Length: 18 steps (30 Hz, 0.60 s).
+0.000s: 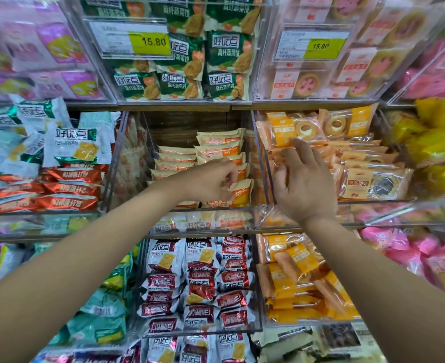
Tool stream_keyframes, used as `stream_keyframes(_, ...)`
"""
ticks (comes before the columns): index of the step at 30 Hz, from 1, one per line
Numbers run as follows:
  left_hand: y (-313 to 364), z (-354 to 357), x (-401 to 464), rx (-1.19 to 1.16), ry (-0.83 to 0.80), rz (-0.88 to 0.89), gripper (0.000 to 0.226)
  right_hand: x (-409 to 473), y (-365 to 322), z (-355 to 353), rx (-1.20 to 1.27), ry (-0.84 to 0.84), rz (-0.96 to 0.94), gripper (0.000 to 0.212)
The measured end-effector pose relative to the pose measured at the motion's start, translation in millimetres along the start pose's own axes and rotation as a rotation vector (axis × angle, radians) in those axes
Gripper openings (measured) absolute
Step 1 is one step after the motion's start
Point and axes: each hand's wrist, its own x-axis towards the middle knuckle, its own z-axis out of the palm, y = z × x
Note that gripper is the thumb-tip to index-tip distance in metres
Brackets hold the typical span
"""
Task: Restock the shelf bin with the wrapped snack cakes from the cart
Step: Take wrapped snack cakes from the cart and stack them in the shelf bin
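A cream and orange wrapped snack cake (242, 191) sits at the front of the clear shelf bin (148, 142) in the middle row, leaning against the stacked cakes (220, 146) of the same kind that fill the bin behind it. The left hand (210, 182) reaches into the bin with its grip curled, thumb and fingertips pinched on the near edge of that front cake's wrapper. The right hand (303, 184) hovers just to the right, over the divider between this bin and the next, fingers spread and loose, its grip holding nothing. The neighbouring bin on the right holds orange ring cake packs (307, 129). To the left lie red and white cracker packs (67, 179). Above, green biscuit packs (226, 51) stand behind a yellow price tag (150, 43) reading 15.80. Below the bin, dark red packs (203, 284) fill the lower shelf.
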Motion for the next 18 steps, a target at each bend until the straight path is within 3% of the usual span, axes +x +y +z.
stream_keyframes(4,42.0,-8.5,-31.0,-0.282,0.298,-0.094,0.01,-1.8,-0.3,1.3,0.002,0.029,0.003,0.04)
stream_keyframes(9,125.9,10.1,-89.6,-0.477,0.524,-0.005,0.009,-6.4,-2.6,-15.9,0.175,0.016,0.026,0.036)
stream_keyframes(14,188.8,70.3,-143.7,-0.732,0.527,-0.086,0.017,-80.3,14.5,-64.2,0.4,0.207,-0.001,0.027)
stream_keyframes(18,245.5,147.2,-175.8,-0.8,0.363,-0.195,0.019,-224.1,56.5,-106.3,0.587,0.113,0.217,0.027)
